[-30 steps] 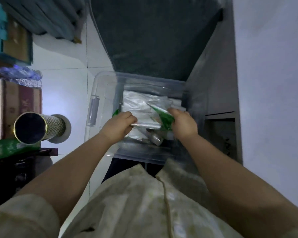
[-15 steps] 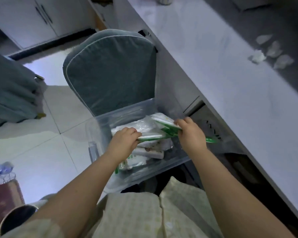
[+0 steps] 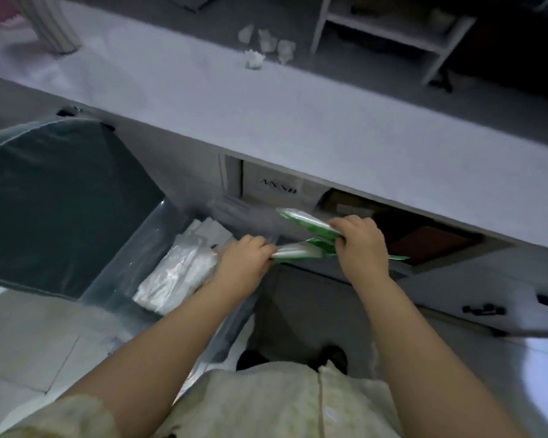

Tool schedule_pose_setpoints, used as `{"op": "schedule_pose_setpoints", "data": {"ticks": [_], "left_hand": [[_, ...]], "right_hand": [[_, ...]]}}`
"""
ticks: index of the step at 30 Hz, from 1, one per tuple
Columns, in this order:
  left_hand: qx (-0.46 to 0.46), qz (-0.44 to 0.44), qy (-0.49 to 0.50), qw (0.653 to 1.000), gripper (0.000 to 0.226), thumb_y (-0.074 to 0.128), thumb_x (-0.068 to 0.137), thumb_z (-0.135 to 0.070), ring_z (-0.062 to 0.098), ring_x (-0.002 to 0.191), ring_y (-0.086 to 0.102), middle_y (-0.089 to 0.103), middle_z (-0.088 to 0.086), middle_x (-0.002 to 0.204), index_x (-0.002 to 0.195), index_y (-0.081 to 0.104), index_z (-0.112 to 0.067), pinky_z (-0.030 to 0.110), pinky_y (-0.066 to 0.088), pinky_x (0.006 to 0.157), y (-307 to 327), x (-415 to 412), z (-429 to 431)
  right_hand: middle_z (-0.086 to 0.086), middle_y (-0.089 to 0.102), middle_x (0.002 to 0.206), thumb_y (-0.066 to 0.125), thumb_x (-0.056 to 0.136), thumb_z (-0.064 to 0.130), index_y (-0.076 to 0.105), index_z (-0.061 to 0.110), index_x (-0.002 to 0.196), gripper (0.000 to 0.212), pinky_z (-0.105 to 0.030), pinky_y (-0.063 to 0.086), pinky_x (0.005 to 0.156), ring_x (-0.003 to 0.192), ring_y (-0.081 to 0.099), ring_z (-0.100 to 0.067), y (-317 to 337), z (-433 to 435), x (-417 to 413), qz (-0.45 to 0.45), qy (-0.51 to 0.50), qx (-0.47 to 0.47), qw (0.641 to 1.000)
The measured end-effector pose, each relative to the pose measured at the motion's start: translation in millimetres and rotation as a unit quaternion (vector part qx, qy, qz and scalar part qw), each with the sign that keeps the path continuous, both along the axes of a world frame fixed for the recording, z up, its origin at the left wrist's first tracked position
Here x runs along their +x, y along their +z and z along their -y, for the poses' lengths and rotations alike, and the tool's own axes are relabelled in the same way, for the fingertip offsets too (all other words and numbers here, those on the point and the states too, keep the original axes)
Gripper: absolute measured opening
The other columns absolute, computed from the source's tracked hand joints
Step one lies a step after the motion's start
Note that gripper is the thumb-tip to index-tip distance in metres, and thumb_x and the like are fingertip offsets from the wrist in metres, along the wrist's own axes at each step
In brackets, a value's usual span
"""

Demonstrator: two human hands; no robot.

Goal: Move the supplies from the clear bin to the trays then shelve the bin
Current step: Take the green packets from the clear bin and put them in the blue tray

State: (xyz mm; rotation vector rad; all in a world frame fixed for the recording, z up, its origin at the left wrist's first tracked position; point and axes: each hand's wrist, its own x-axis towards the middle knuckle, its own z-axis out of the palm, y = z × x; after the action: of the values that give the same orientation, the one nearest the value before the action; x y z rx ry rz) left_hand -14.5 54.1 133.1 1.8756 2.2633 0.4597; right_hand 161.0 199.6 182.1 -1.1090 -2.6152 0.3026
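Note:
The clear bin (image 3: 159, 235) sits on a chair at the lower left, with white plastic-wrapped packs (image 3: 178, 276) still lying inside. Between my hands I hold green-and-clear packets (image 3: 304, 235), lifted over the bin's right rim. My left hand (image 3: 244, 263) grips their left end. My right hand (image 3: 359, 245) grips their right end, in front of an open compartment under the counter. No trays can be made out.
A grey cushioned chair (image 3: 54, 197) holds the bin. A long pale counter (image 3: 266, 121) runs across, with crumpled tissues (image 3: 266, 49) and a white shelf rack (image 3: 393, 30) behind. Under the counter are boxes (image 3: 276, 184) in an open compartment and a cabinet handle (image 3: 483, 309).
My view has swung right from the bin toward the counter. Both hands have lifted the green packets up and rightward out of the bin, toward the under-counter opening.

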Motion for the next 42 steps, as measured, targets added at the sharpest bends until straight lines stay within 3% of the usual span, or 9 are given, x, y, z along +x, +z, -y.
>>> {"op": "schedule_pose_setpoints", "data": {"ticks": [7,15,20,22,25,27,34,37,42], "left_hand": [[0.103,-0.024,-0.237,0.966,0.030,0.074,0.076,-0.010,0.031,0.080,0.062,0.068,0.009,0.092,0.105,0.070,-0.012,0.038,0.051,0.063,41,100,-86],[0.192,-0.048,-0.333,0.922,0.017,0.074,0.072,-0.028,0.041,0.120,0.050,0.055,0.017,0.132,0.087,0.071,-0.020,0.054,0.039,0.098,62,293,-173],[0.174,-0.011,-0.399,0.900,0.024,0.079,0.068,-0.023,0.028,0.084,0.067,0.070,0.006,0.102,0.091,0.072,-0.019,0.037,0.049,0.067,78,417,-222],[0.183,-0.004,-0.401,0.898,0.023,0.080,0.069,-0.022,0.027,0.082,0.068,0.071,0.005,0.101,0.091,0.073,-0.019,0.036,0.049,0.067,83,460,-239],[0.202,0.004,-0.399,0.894,0.023,0.080,0.071,-0.021,0.028,0.085,0.068,0.071,0.006,0.104,0.093,0.073,-0.018,0.038,0.049,0.071,93,515,-269],[0.209,0.005,-0.404,0.891,0.023,0.079,0.071,-0.020,0.029,0.085,0.068,0.070,0.007,0.105,0.093,0.073,-0.017,0.039,0.049,0.071,102,547,-290],[0.334,0.027,-0.424,0.842,0.023,0.074,0.079,-0.021,0.029,0.084,0.066,0.068,0.011,0.110,0.100,0.067,-0.015,0.035,0.047,0.074,141,616,-385],[0.344,0.047,-0.418,0.840,0.034,0.074,0.078,-0.019,0.030,0.083,0.064,0.067,0.009,0.106,0.104,0.054,-0.015,0.037,0.047,0.073,172,640,-432],[0.352,-0.020,-0.387,0.852,0.042,0.074,0.073,-0.018,0.030,0.085,0.066,0.069,0.008,0.104,0.112,0.062,-0.009,0.039,0.047,0.076,218,670,-531]], "right_hand": [[-0.010,0.072,0.095,0.063,0.073,-0.013,0.072,0.007,0.106,0.040,-0.046,0.050,0.064,0.078,0.057,-0.037,28,-29,147,-0.035,-0.111,0.040,0.992],[0.000,0.074,0.096,0.066,0.077,0.003,0.073,0.021,0.100,0.030,-0.036,0.048,0.078,0.091,0.058,-0.027,47,-59,330,-0.008,-0.204,-0.023,0.979],[0.000,0.069,0.104,0.063,0.086,0.017,0.069,0.025,0.110,0.027,-0.037,0.046,0.089,0.102,0.055,-0.021,61,-81,454,-0.034,-0.213,-0.120,0.969],[0.003,0.066,0.111,0.068,0.083,0.034,0.064,0.026,0.119,0.037,-0.035,0.046,0.091,0.106,0.053,-0.018,71,-89,502,-0.049,-0.222,-0.127,0.965],[0.006,0.059,0.118,0.072,0.069,0.053,0.052,0.029,0.126,0.065,-0.039,0.044,0.088,0.108,0.050,-0.020,83,-108,557,0.093,-0.229,-0.065,0.967],[0.002,0.057,0.114,0.069,0.075,0.040,0.050,0.023,0.117,0.049,-0.038,0.040,0.080,0.104,0.050,-0.025,87,-123,579,0.163,-0.241,-0.007,0.957],[-0.007,0.065,0.099,0.072,0.071,0.014,0.062,0.014,0.107,0.038,-0.035,0.036,0.068,0.086,0.056,-0.030,120,-205,657,0.074,-0.254,0.119,0.957],[-0.009,0.065,0.098,0.073,0.071,0.012,0.061,0.011,0.107,0.039,-0.039,0.040,0.070,0.084,0.056,-0.032,143,-254,679,0.061,-0.249,0.151,0.955],[-0.010,0.064,0.095,0.069,0.078,0.017,0.060,0.010,0.104,0.029,-0.040,0.038,0.067,0.082,0.054,-0.033,180,-352,699,0.090,-0.264,0.213,0.937]]}}
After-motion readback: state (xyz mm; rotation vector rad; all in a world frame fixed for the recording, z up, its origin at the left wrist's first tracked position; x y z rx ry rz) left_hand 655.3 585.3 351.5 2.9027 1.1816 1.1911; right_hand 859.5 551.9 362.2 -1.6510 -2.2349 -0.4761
